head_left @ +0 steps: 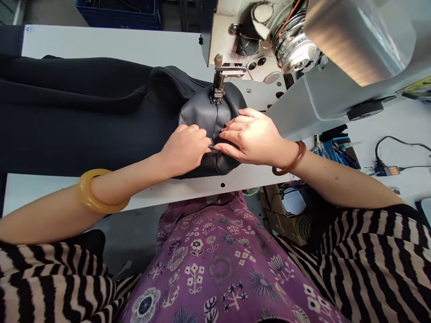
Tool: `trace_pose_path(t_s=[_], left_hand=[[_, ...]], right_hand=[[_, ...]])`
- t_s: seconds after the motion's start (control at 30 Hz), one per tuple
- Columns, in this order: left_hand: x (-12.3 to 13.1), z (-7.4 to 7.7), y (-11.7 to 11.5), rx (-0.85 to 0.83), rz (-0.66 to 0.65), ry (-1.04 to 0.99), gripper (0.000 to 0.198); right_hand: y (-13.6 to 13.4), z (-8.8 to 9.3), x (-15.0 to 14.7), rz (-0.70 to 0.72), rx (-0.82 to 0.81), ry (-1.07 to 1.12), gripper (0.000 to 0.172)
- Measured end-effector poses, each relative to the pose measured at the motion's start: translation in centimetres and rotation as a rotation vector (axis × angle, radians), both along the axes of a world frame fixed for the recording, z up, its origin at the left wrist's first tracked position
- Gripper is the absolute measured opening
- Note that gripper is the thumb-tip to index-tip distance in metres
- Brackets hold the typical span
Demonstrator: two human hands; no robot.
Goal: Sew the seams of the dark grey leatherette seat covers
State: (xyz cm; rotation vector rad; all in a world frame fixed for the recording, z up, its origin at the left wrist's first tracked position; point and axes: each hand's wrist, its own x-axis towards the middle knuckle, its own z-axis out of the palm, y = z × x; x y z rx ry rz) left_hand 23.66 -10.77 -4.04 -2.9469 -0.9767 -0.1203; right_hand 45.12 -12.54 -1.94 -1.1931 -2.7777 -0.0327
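Note:
A dark grey leather-like piece (198, 117) lies bunched under the presser foot (218, 93) of a sewing machine (336, 49). My left hand (184, 149) is curled, its fingers pinching a fold of this piece just in front of the foot. My right hand (251, 137) presses on the same fold from the right, fingers together and tips meeting the left hand's. A long black fabric (74, 116) joined to the piece spreads left across the white table (111, 45).
The machine's head and handwheel (294, 49) fill the upper right. A blue crate (117, 11) stands beyond the table. Cardboard boxes (286, 211) sit under the table at right. A cable and plug (387, 168) lie at far right.

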Motion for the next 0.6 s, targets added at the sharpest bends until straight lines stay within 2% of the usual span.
trace_pose_path(t_s=[0.1, 0.23, 0.3, 0.33, 0.4, 0.47, 0.6], left_hand=[[-0.3, -0.8, -0.3, 0.017, 0.039, -0.214, 0.029], [-1.6, -0.9, -1.2, 0.011, 0.129, -0.52, 0.034], [-2.4, -0.7, -1.4, 0.047, 0.082, -0.593, 0.029], [-2.8, -0.6, -1.2, 0.069, 0.009, -0.593, 0.028], [-3.6, -0.1, -0.1, 0.093, -0.188, -0.493, 0.025], [-4.0, 0.8, 1.6, 0.117, -0.331, -0.288, 0.028], [-3.2, 3.1, 4.5, 0.244, -0.453, 0.148, 0.042]], right_hand=[[-0.8, 0.2, -0.1, -0.044, 0.033, 0.017, 0.048], [-1.5, 0.0, 0.7, -0.036, 0.09, 0.021, 0.053], [-1.3, -0.2, 1.0, -0.003, 0.143, 0.015, 0.052], [-1.2, -0.3, 1.1, 0.021, 0.175, 0.006, 0.048], [-0.7, -0.4, 1.0, 0.07, 0.215, -0.041, 0.041], [-0.1, -0.1, 0.7, 0.077, 0.167, -0.109, 0.044], [0.6, 0.9, -0.1, 0.008, -0.009, -0.124, 0.048]])
